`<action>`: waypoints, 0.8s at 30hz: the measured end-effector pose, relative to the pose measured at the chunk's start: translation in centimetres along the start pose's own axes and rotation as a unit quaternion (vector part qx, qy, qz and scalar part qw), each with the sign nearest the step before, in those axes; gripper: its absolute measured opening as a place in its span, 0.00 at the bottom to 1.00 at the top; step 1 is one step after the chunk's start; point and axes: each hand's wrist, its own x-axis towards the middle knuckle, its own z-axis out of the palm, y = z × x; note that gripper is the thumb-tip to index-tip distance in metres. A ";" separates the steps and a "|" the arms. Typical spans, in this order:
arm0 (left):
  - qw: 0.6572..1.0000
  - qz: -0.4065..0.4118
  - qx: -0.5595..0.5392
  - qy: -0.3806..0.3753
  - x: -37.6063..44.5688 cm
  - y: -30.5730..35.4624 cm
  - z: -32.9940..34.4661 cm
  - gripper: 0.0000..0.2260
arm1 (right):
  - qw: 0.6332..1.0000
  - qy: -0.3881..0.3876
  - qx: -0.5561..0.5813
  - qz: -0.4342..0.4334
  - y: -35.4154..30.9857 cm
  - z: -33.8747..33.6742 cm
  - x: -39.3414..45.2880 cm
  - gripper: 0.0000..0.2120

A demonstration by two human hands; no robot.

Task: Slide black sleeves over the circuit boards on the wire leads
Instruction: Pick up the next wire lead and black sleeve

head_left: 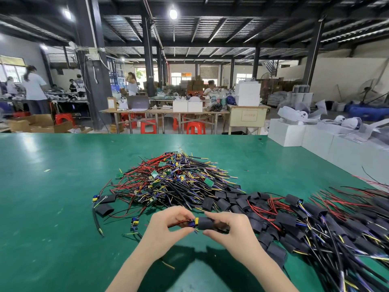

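Over the green table (52, 207), my left hand (166, 226) pinches a small circuit board (192, 222) with blue and yellow parts, its red leads trailing left. My right hand (229, 228) grips a black sleeve (205, 223) whose open end sits against the board's right side. Behind my hands lies a big heap of bare boards on red, black and yellow wires (172, 182). Loose black sleeves (223, 202) lie along the heap's near edge. A pile of sleeved leads (315, 224) spreads out to the right.
Two loose sleeves (105, 204) and a stray board (134, 222) lie left of my hands. White boxes (305, 138) line the table's far right edge. Beyond the table are workbenches, red stools (148, 126) and several people.
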 end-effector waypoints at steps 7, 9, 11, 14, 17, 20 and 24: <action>0.999 -0.032 -0.036 0.007 0.2 -0.3 0.2 0.07 | 0.998 0.033 -0.009 -0.045 -0.2 0.0 0.0 0.20; 0.997 -0.045 -0.060 0.003 0.3 -0.3 0.1 0.07 | 0.998 0.042 0.006 -0.053 -0.3 -0.1 0.1 0.21; 0.996 -0.046 -0.081 0.003 0.3 -0.2 0.1 0.07 | 0.998 0.042 0.031 -0.046 -0.3 -0.2 0.0 0.21; 0.996 -0.033 -0.088 0.003 0.3 -0.2 0.0 0.09 | 0.999 0.021 0.034 -0.033 -0.4 -0.2 -0.1 0.21; 0.997 -0.020 -0.070 0.005 0.2 -0.3 -0.1 0.10 | 0.999 0.008 0.016 -0.033 -0.3 0.0 -0.2 0.21; 0.998 -0.025 -0.052 0.008 0.2 -0.5 0.0 0.10 | 0.999 0.004 0.004 -0.033 -0.2 0.1 -0.2 0.21; 0.997 -0.051 -0.053 -0.001 0.3 -0.5 0.2 0.06 | 0.999 -0.004 0.004 -0.046 -0.1 0.0 -0.1 0.19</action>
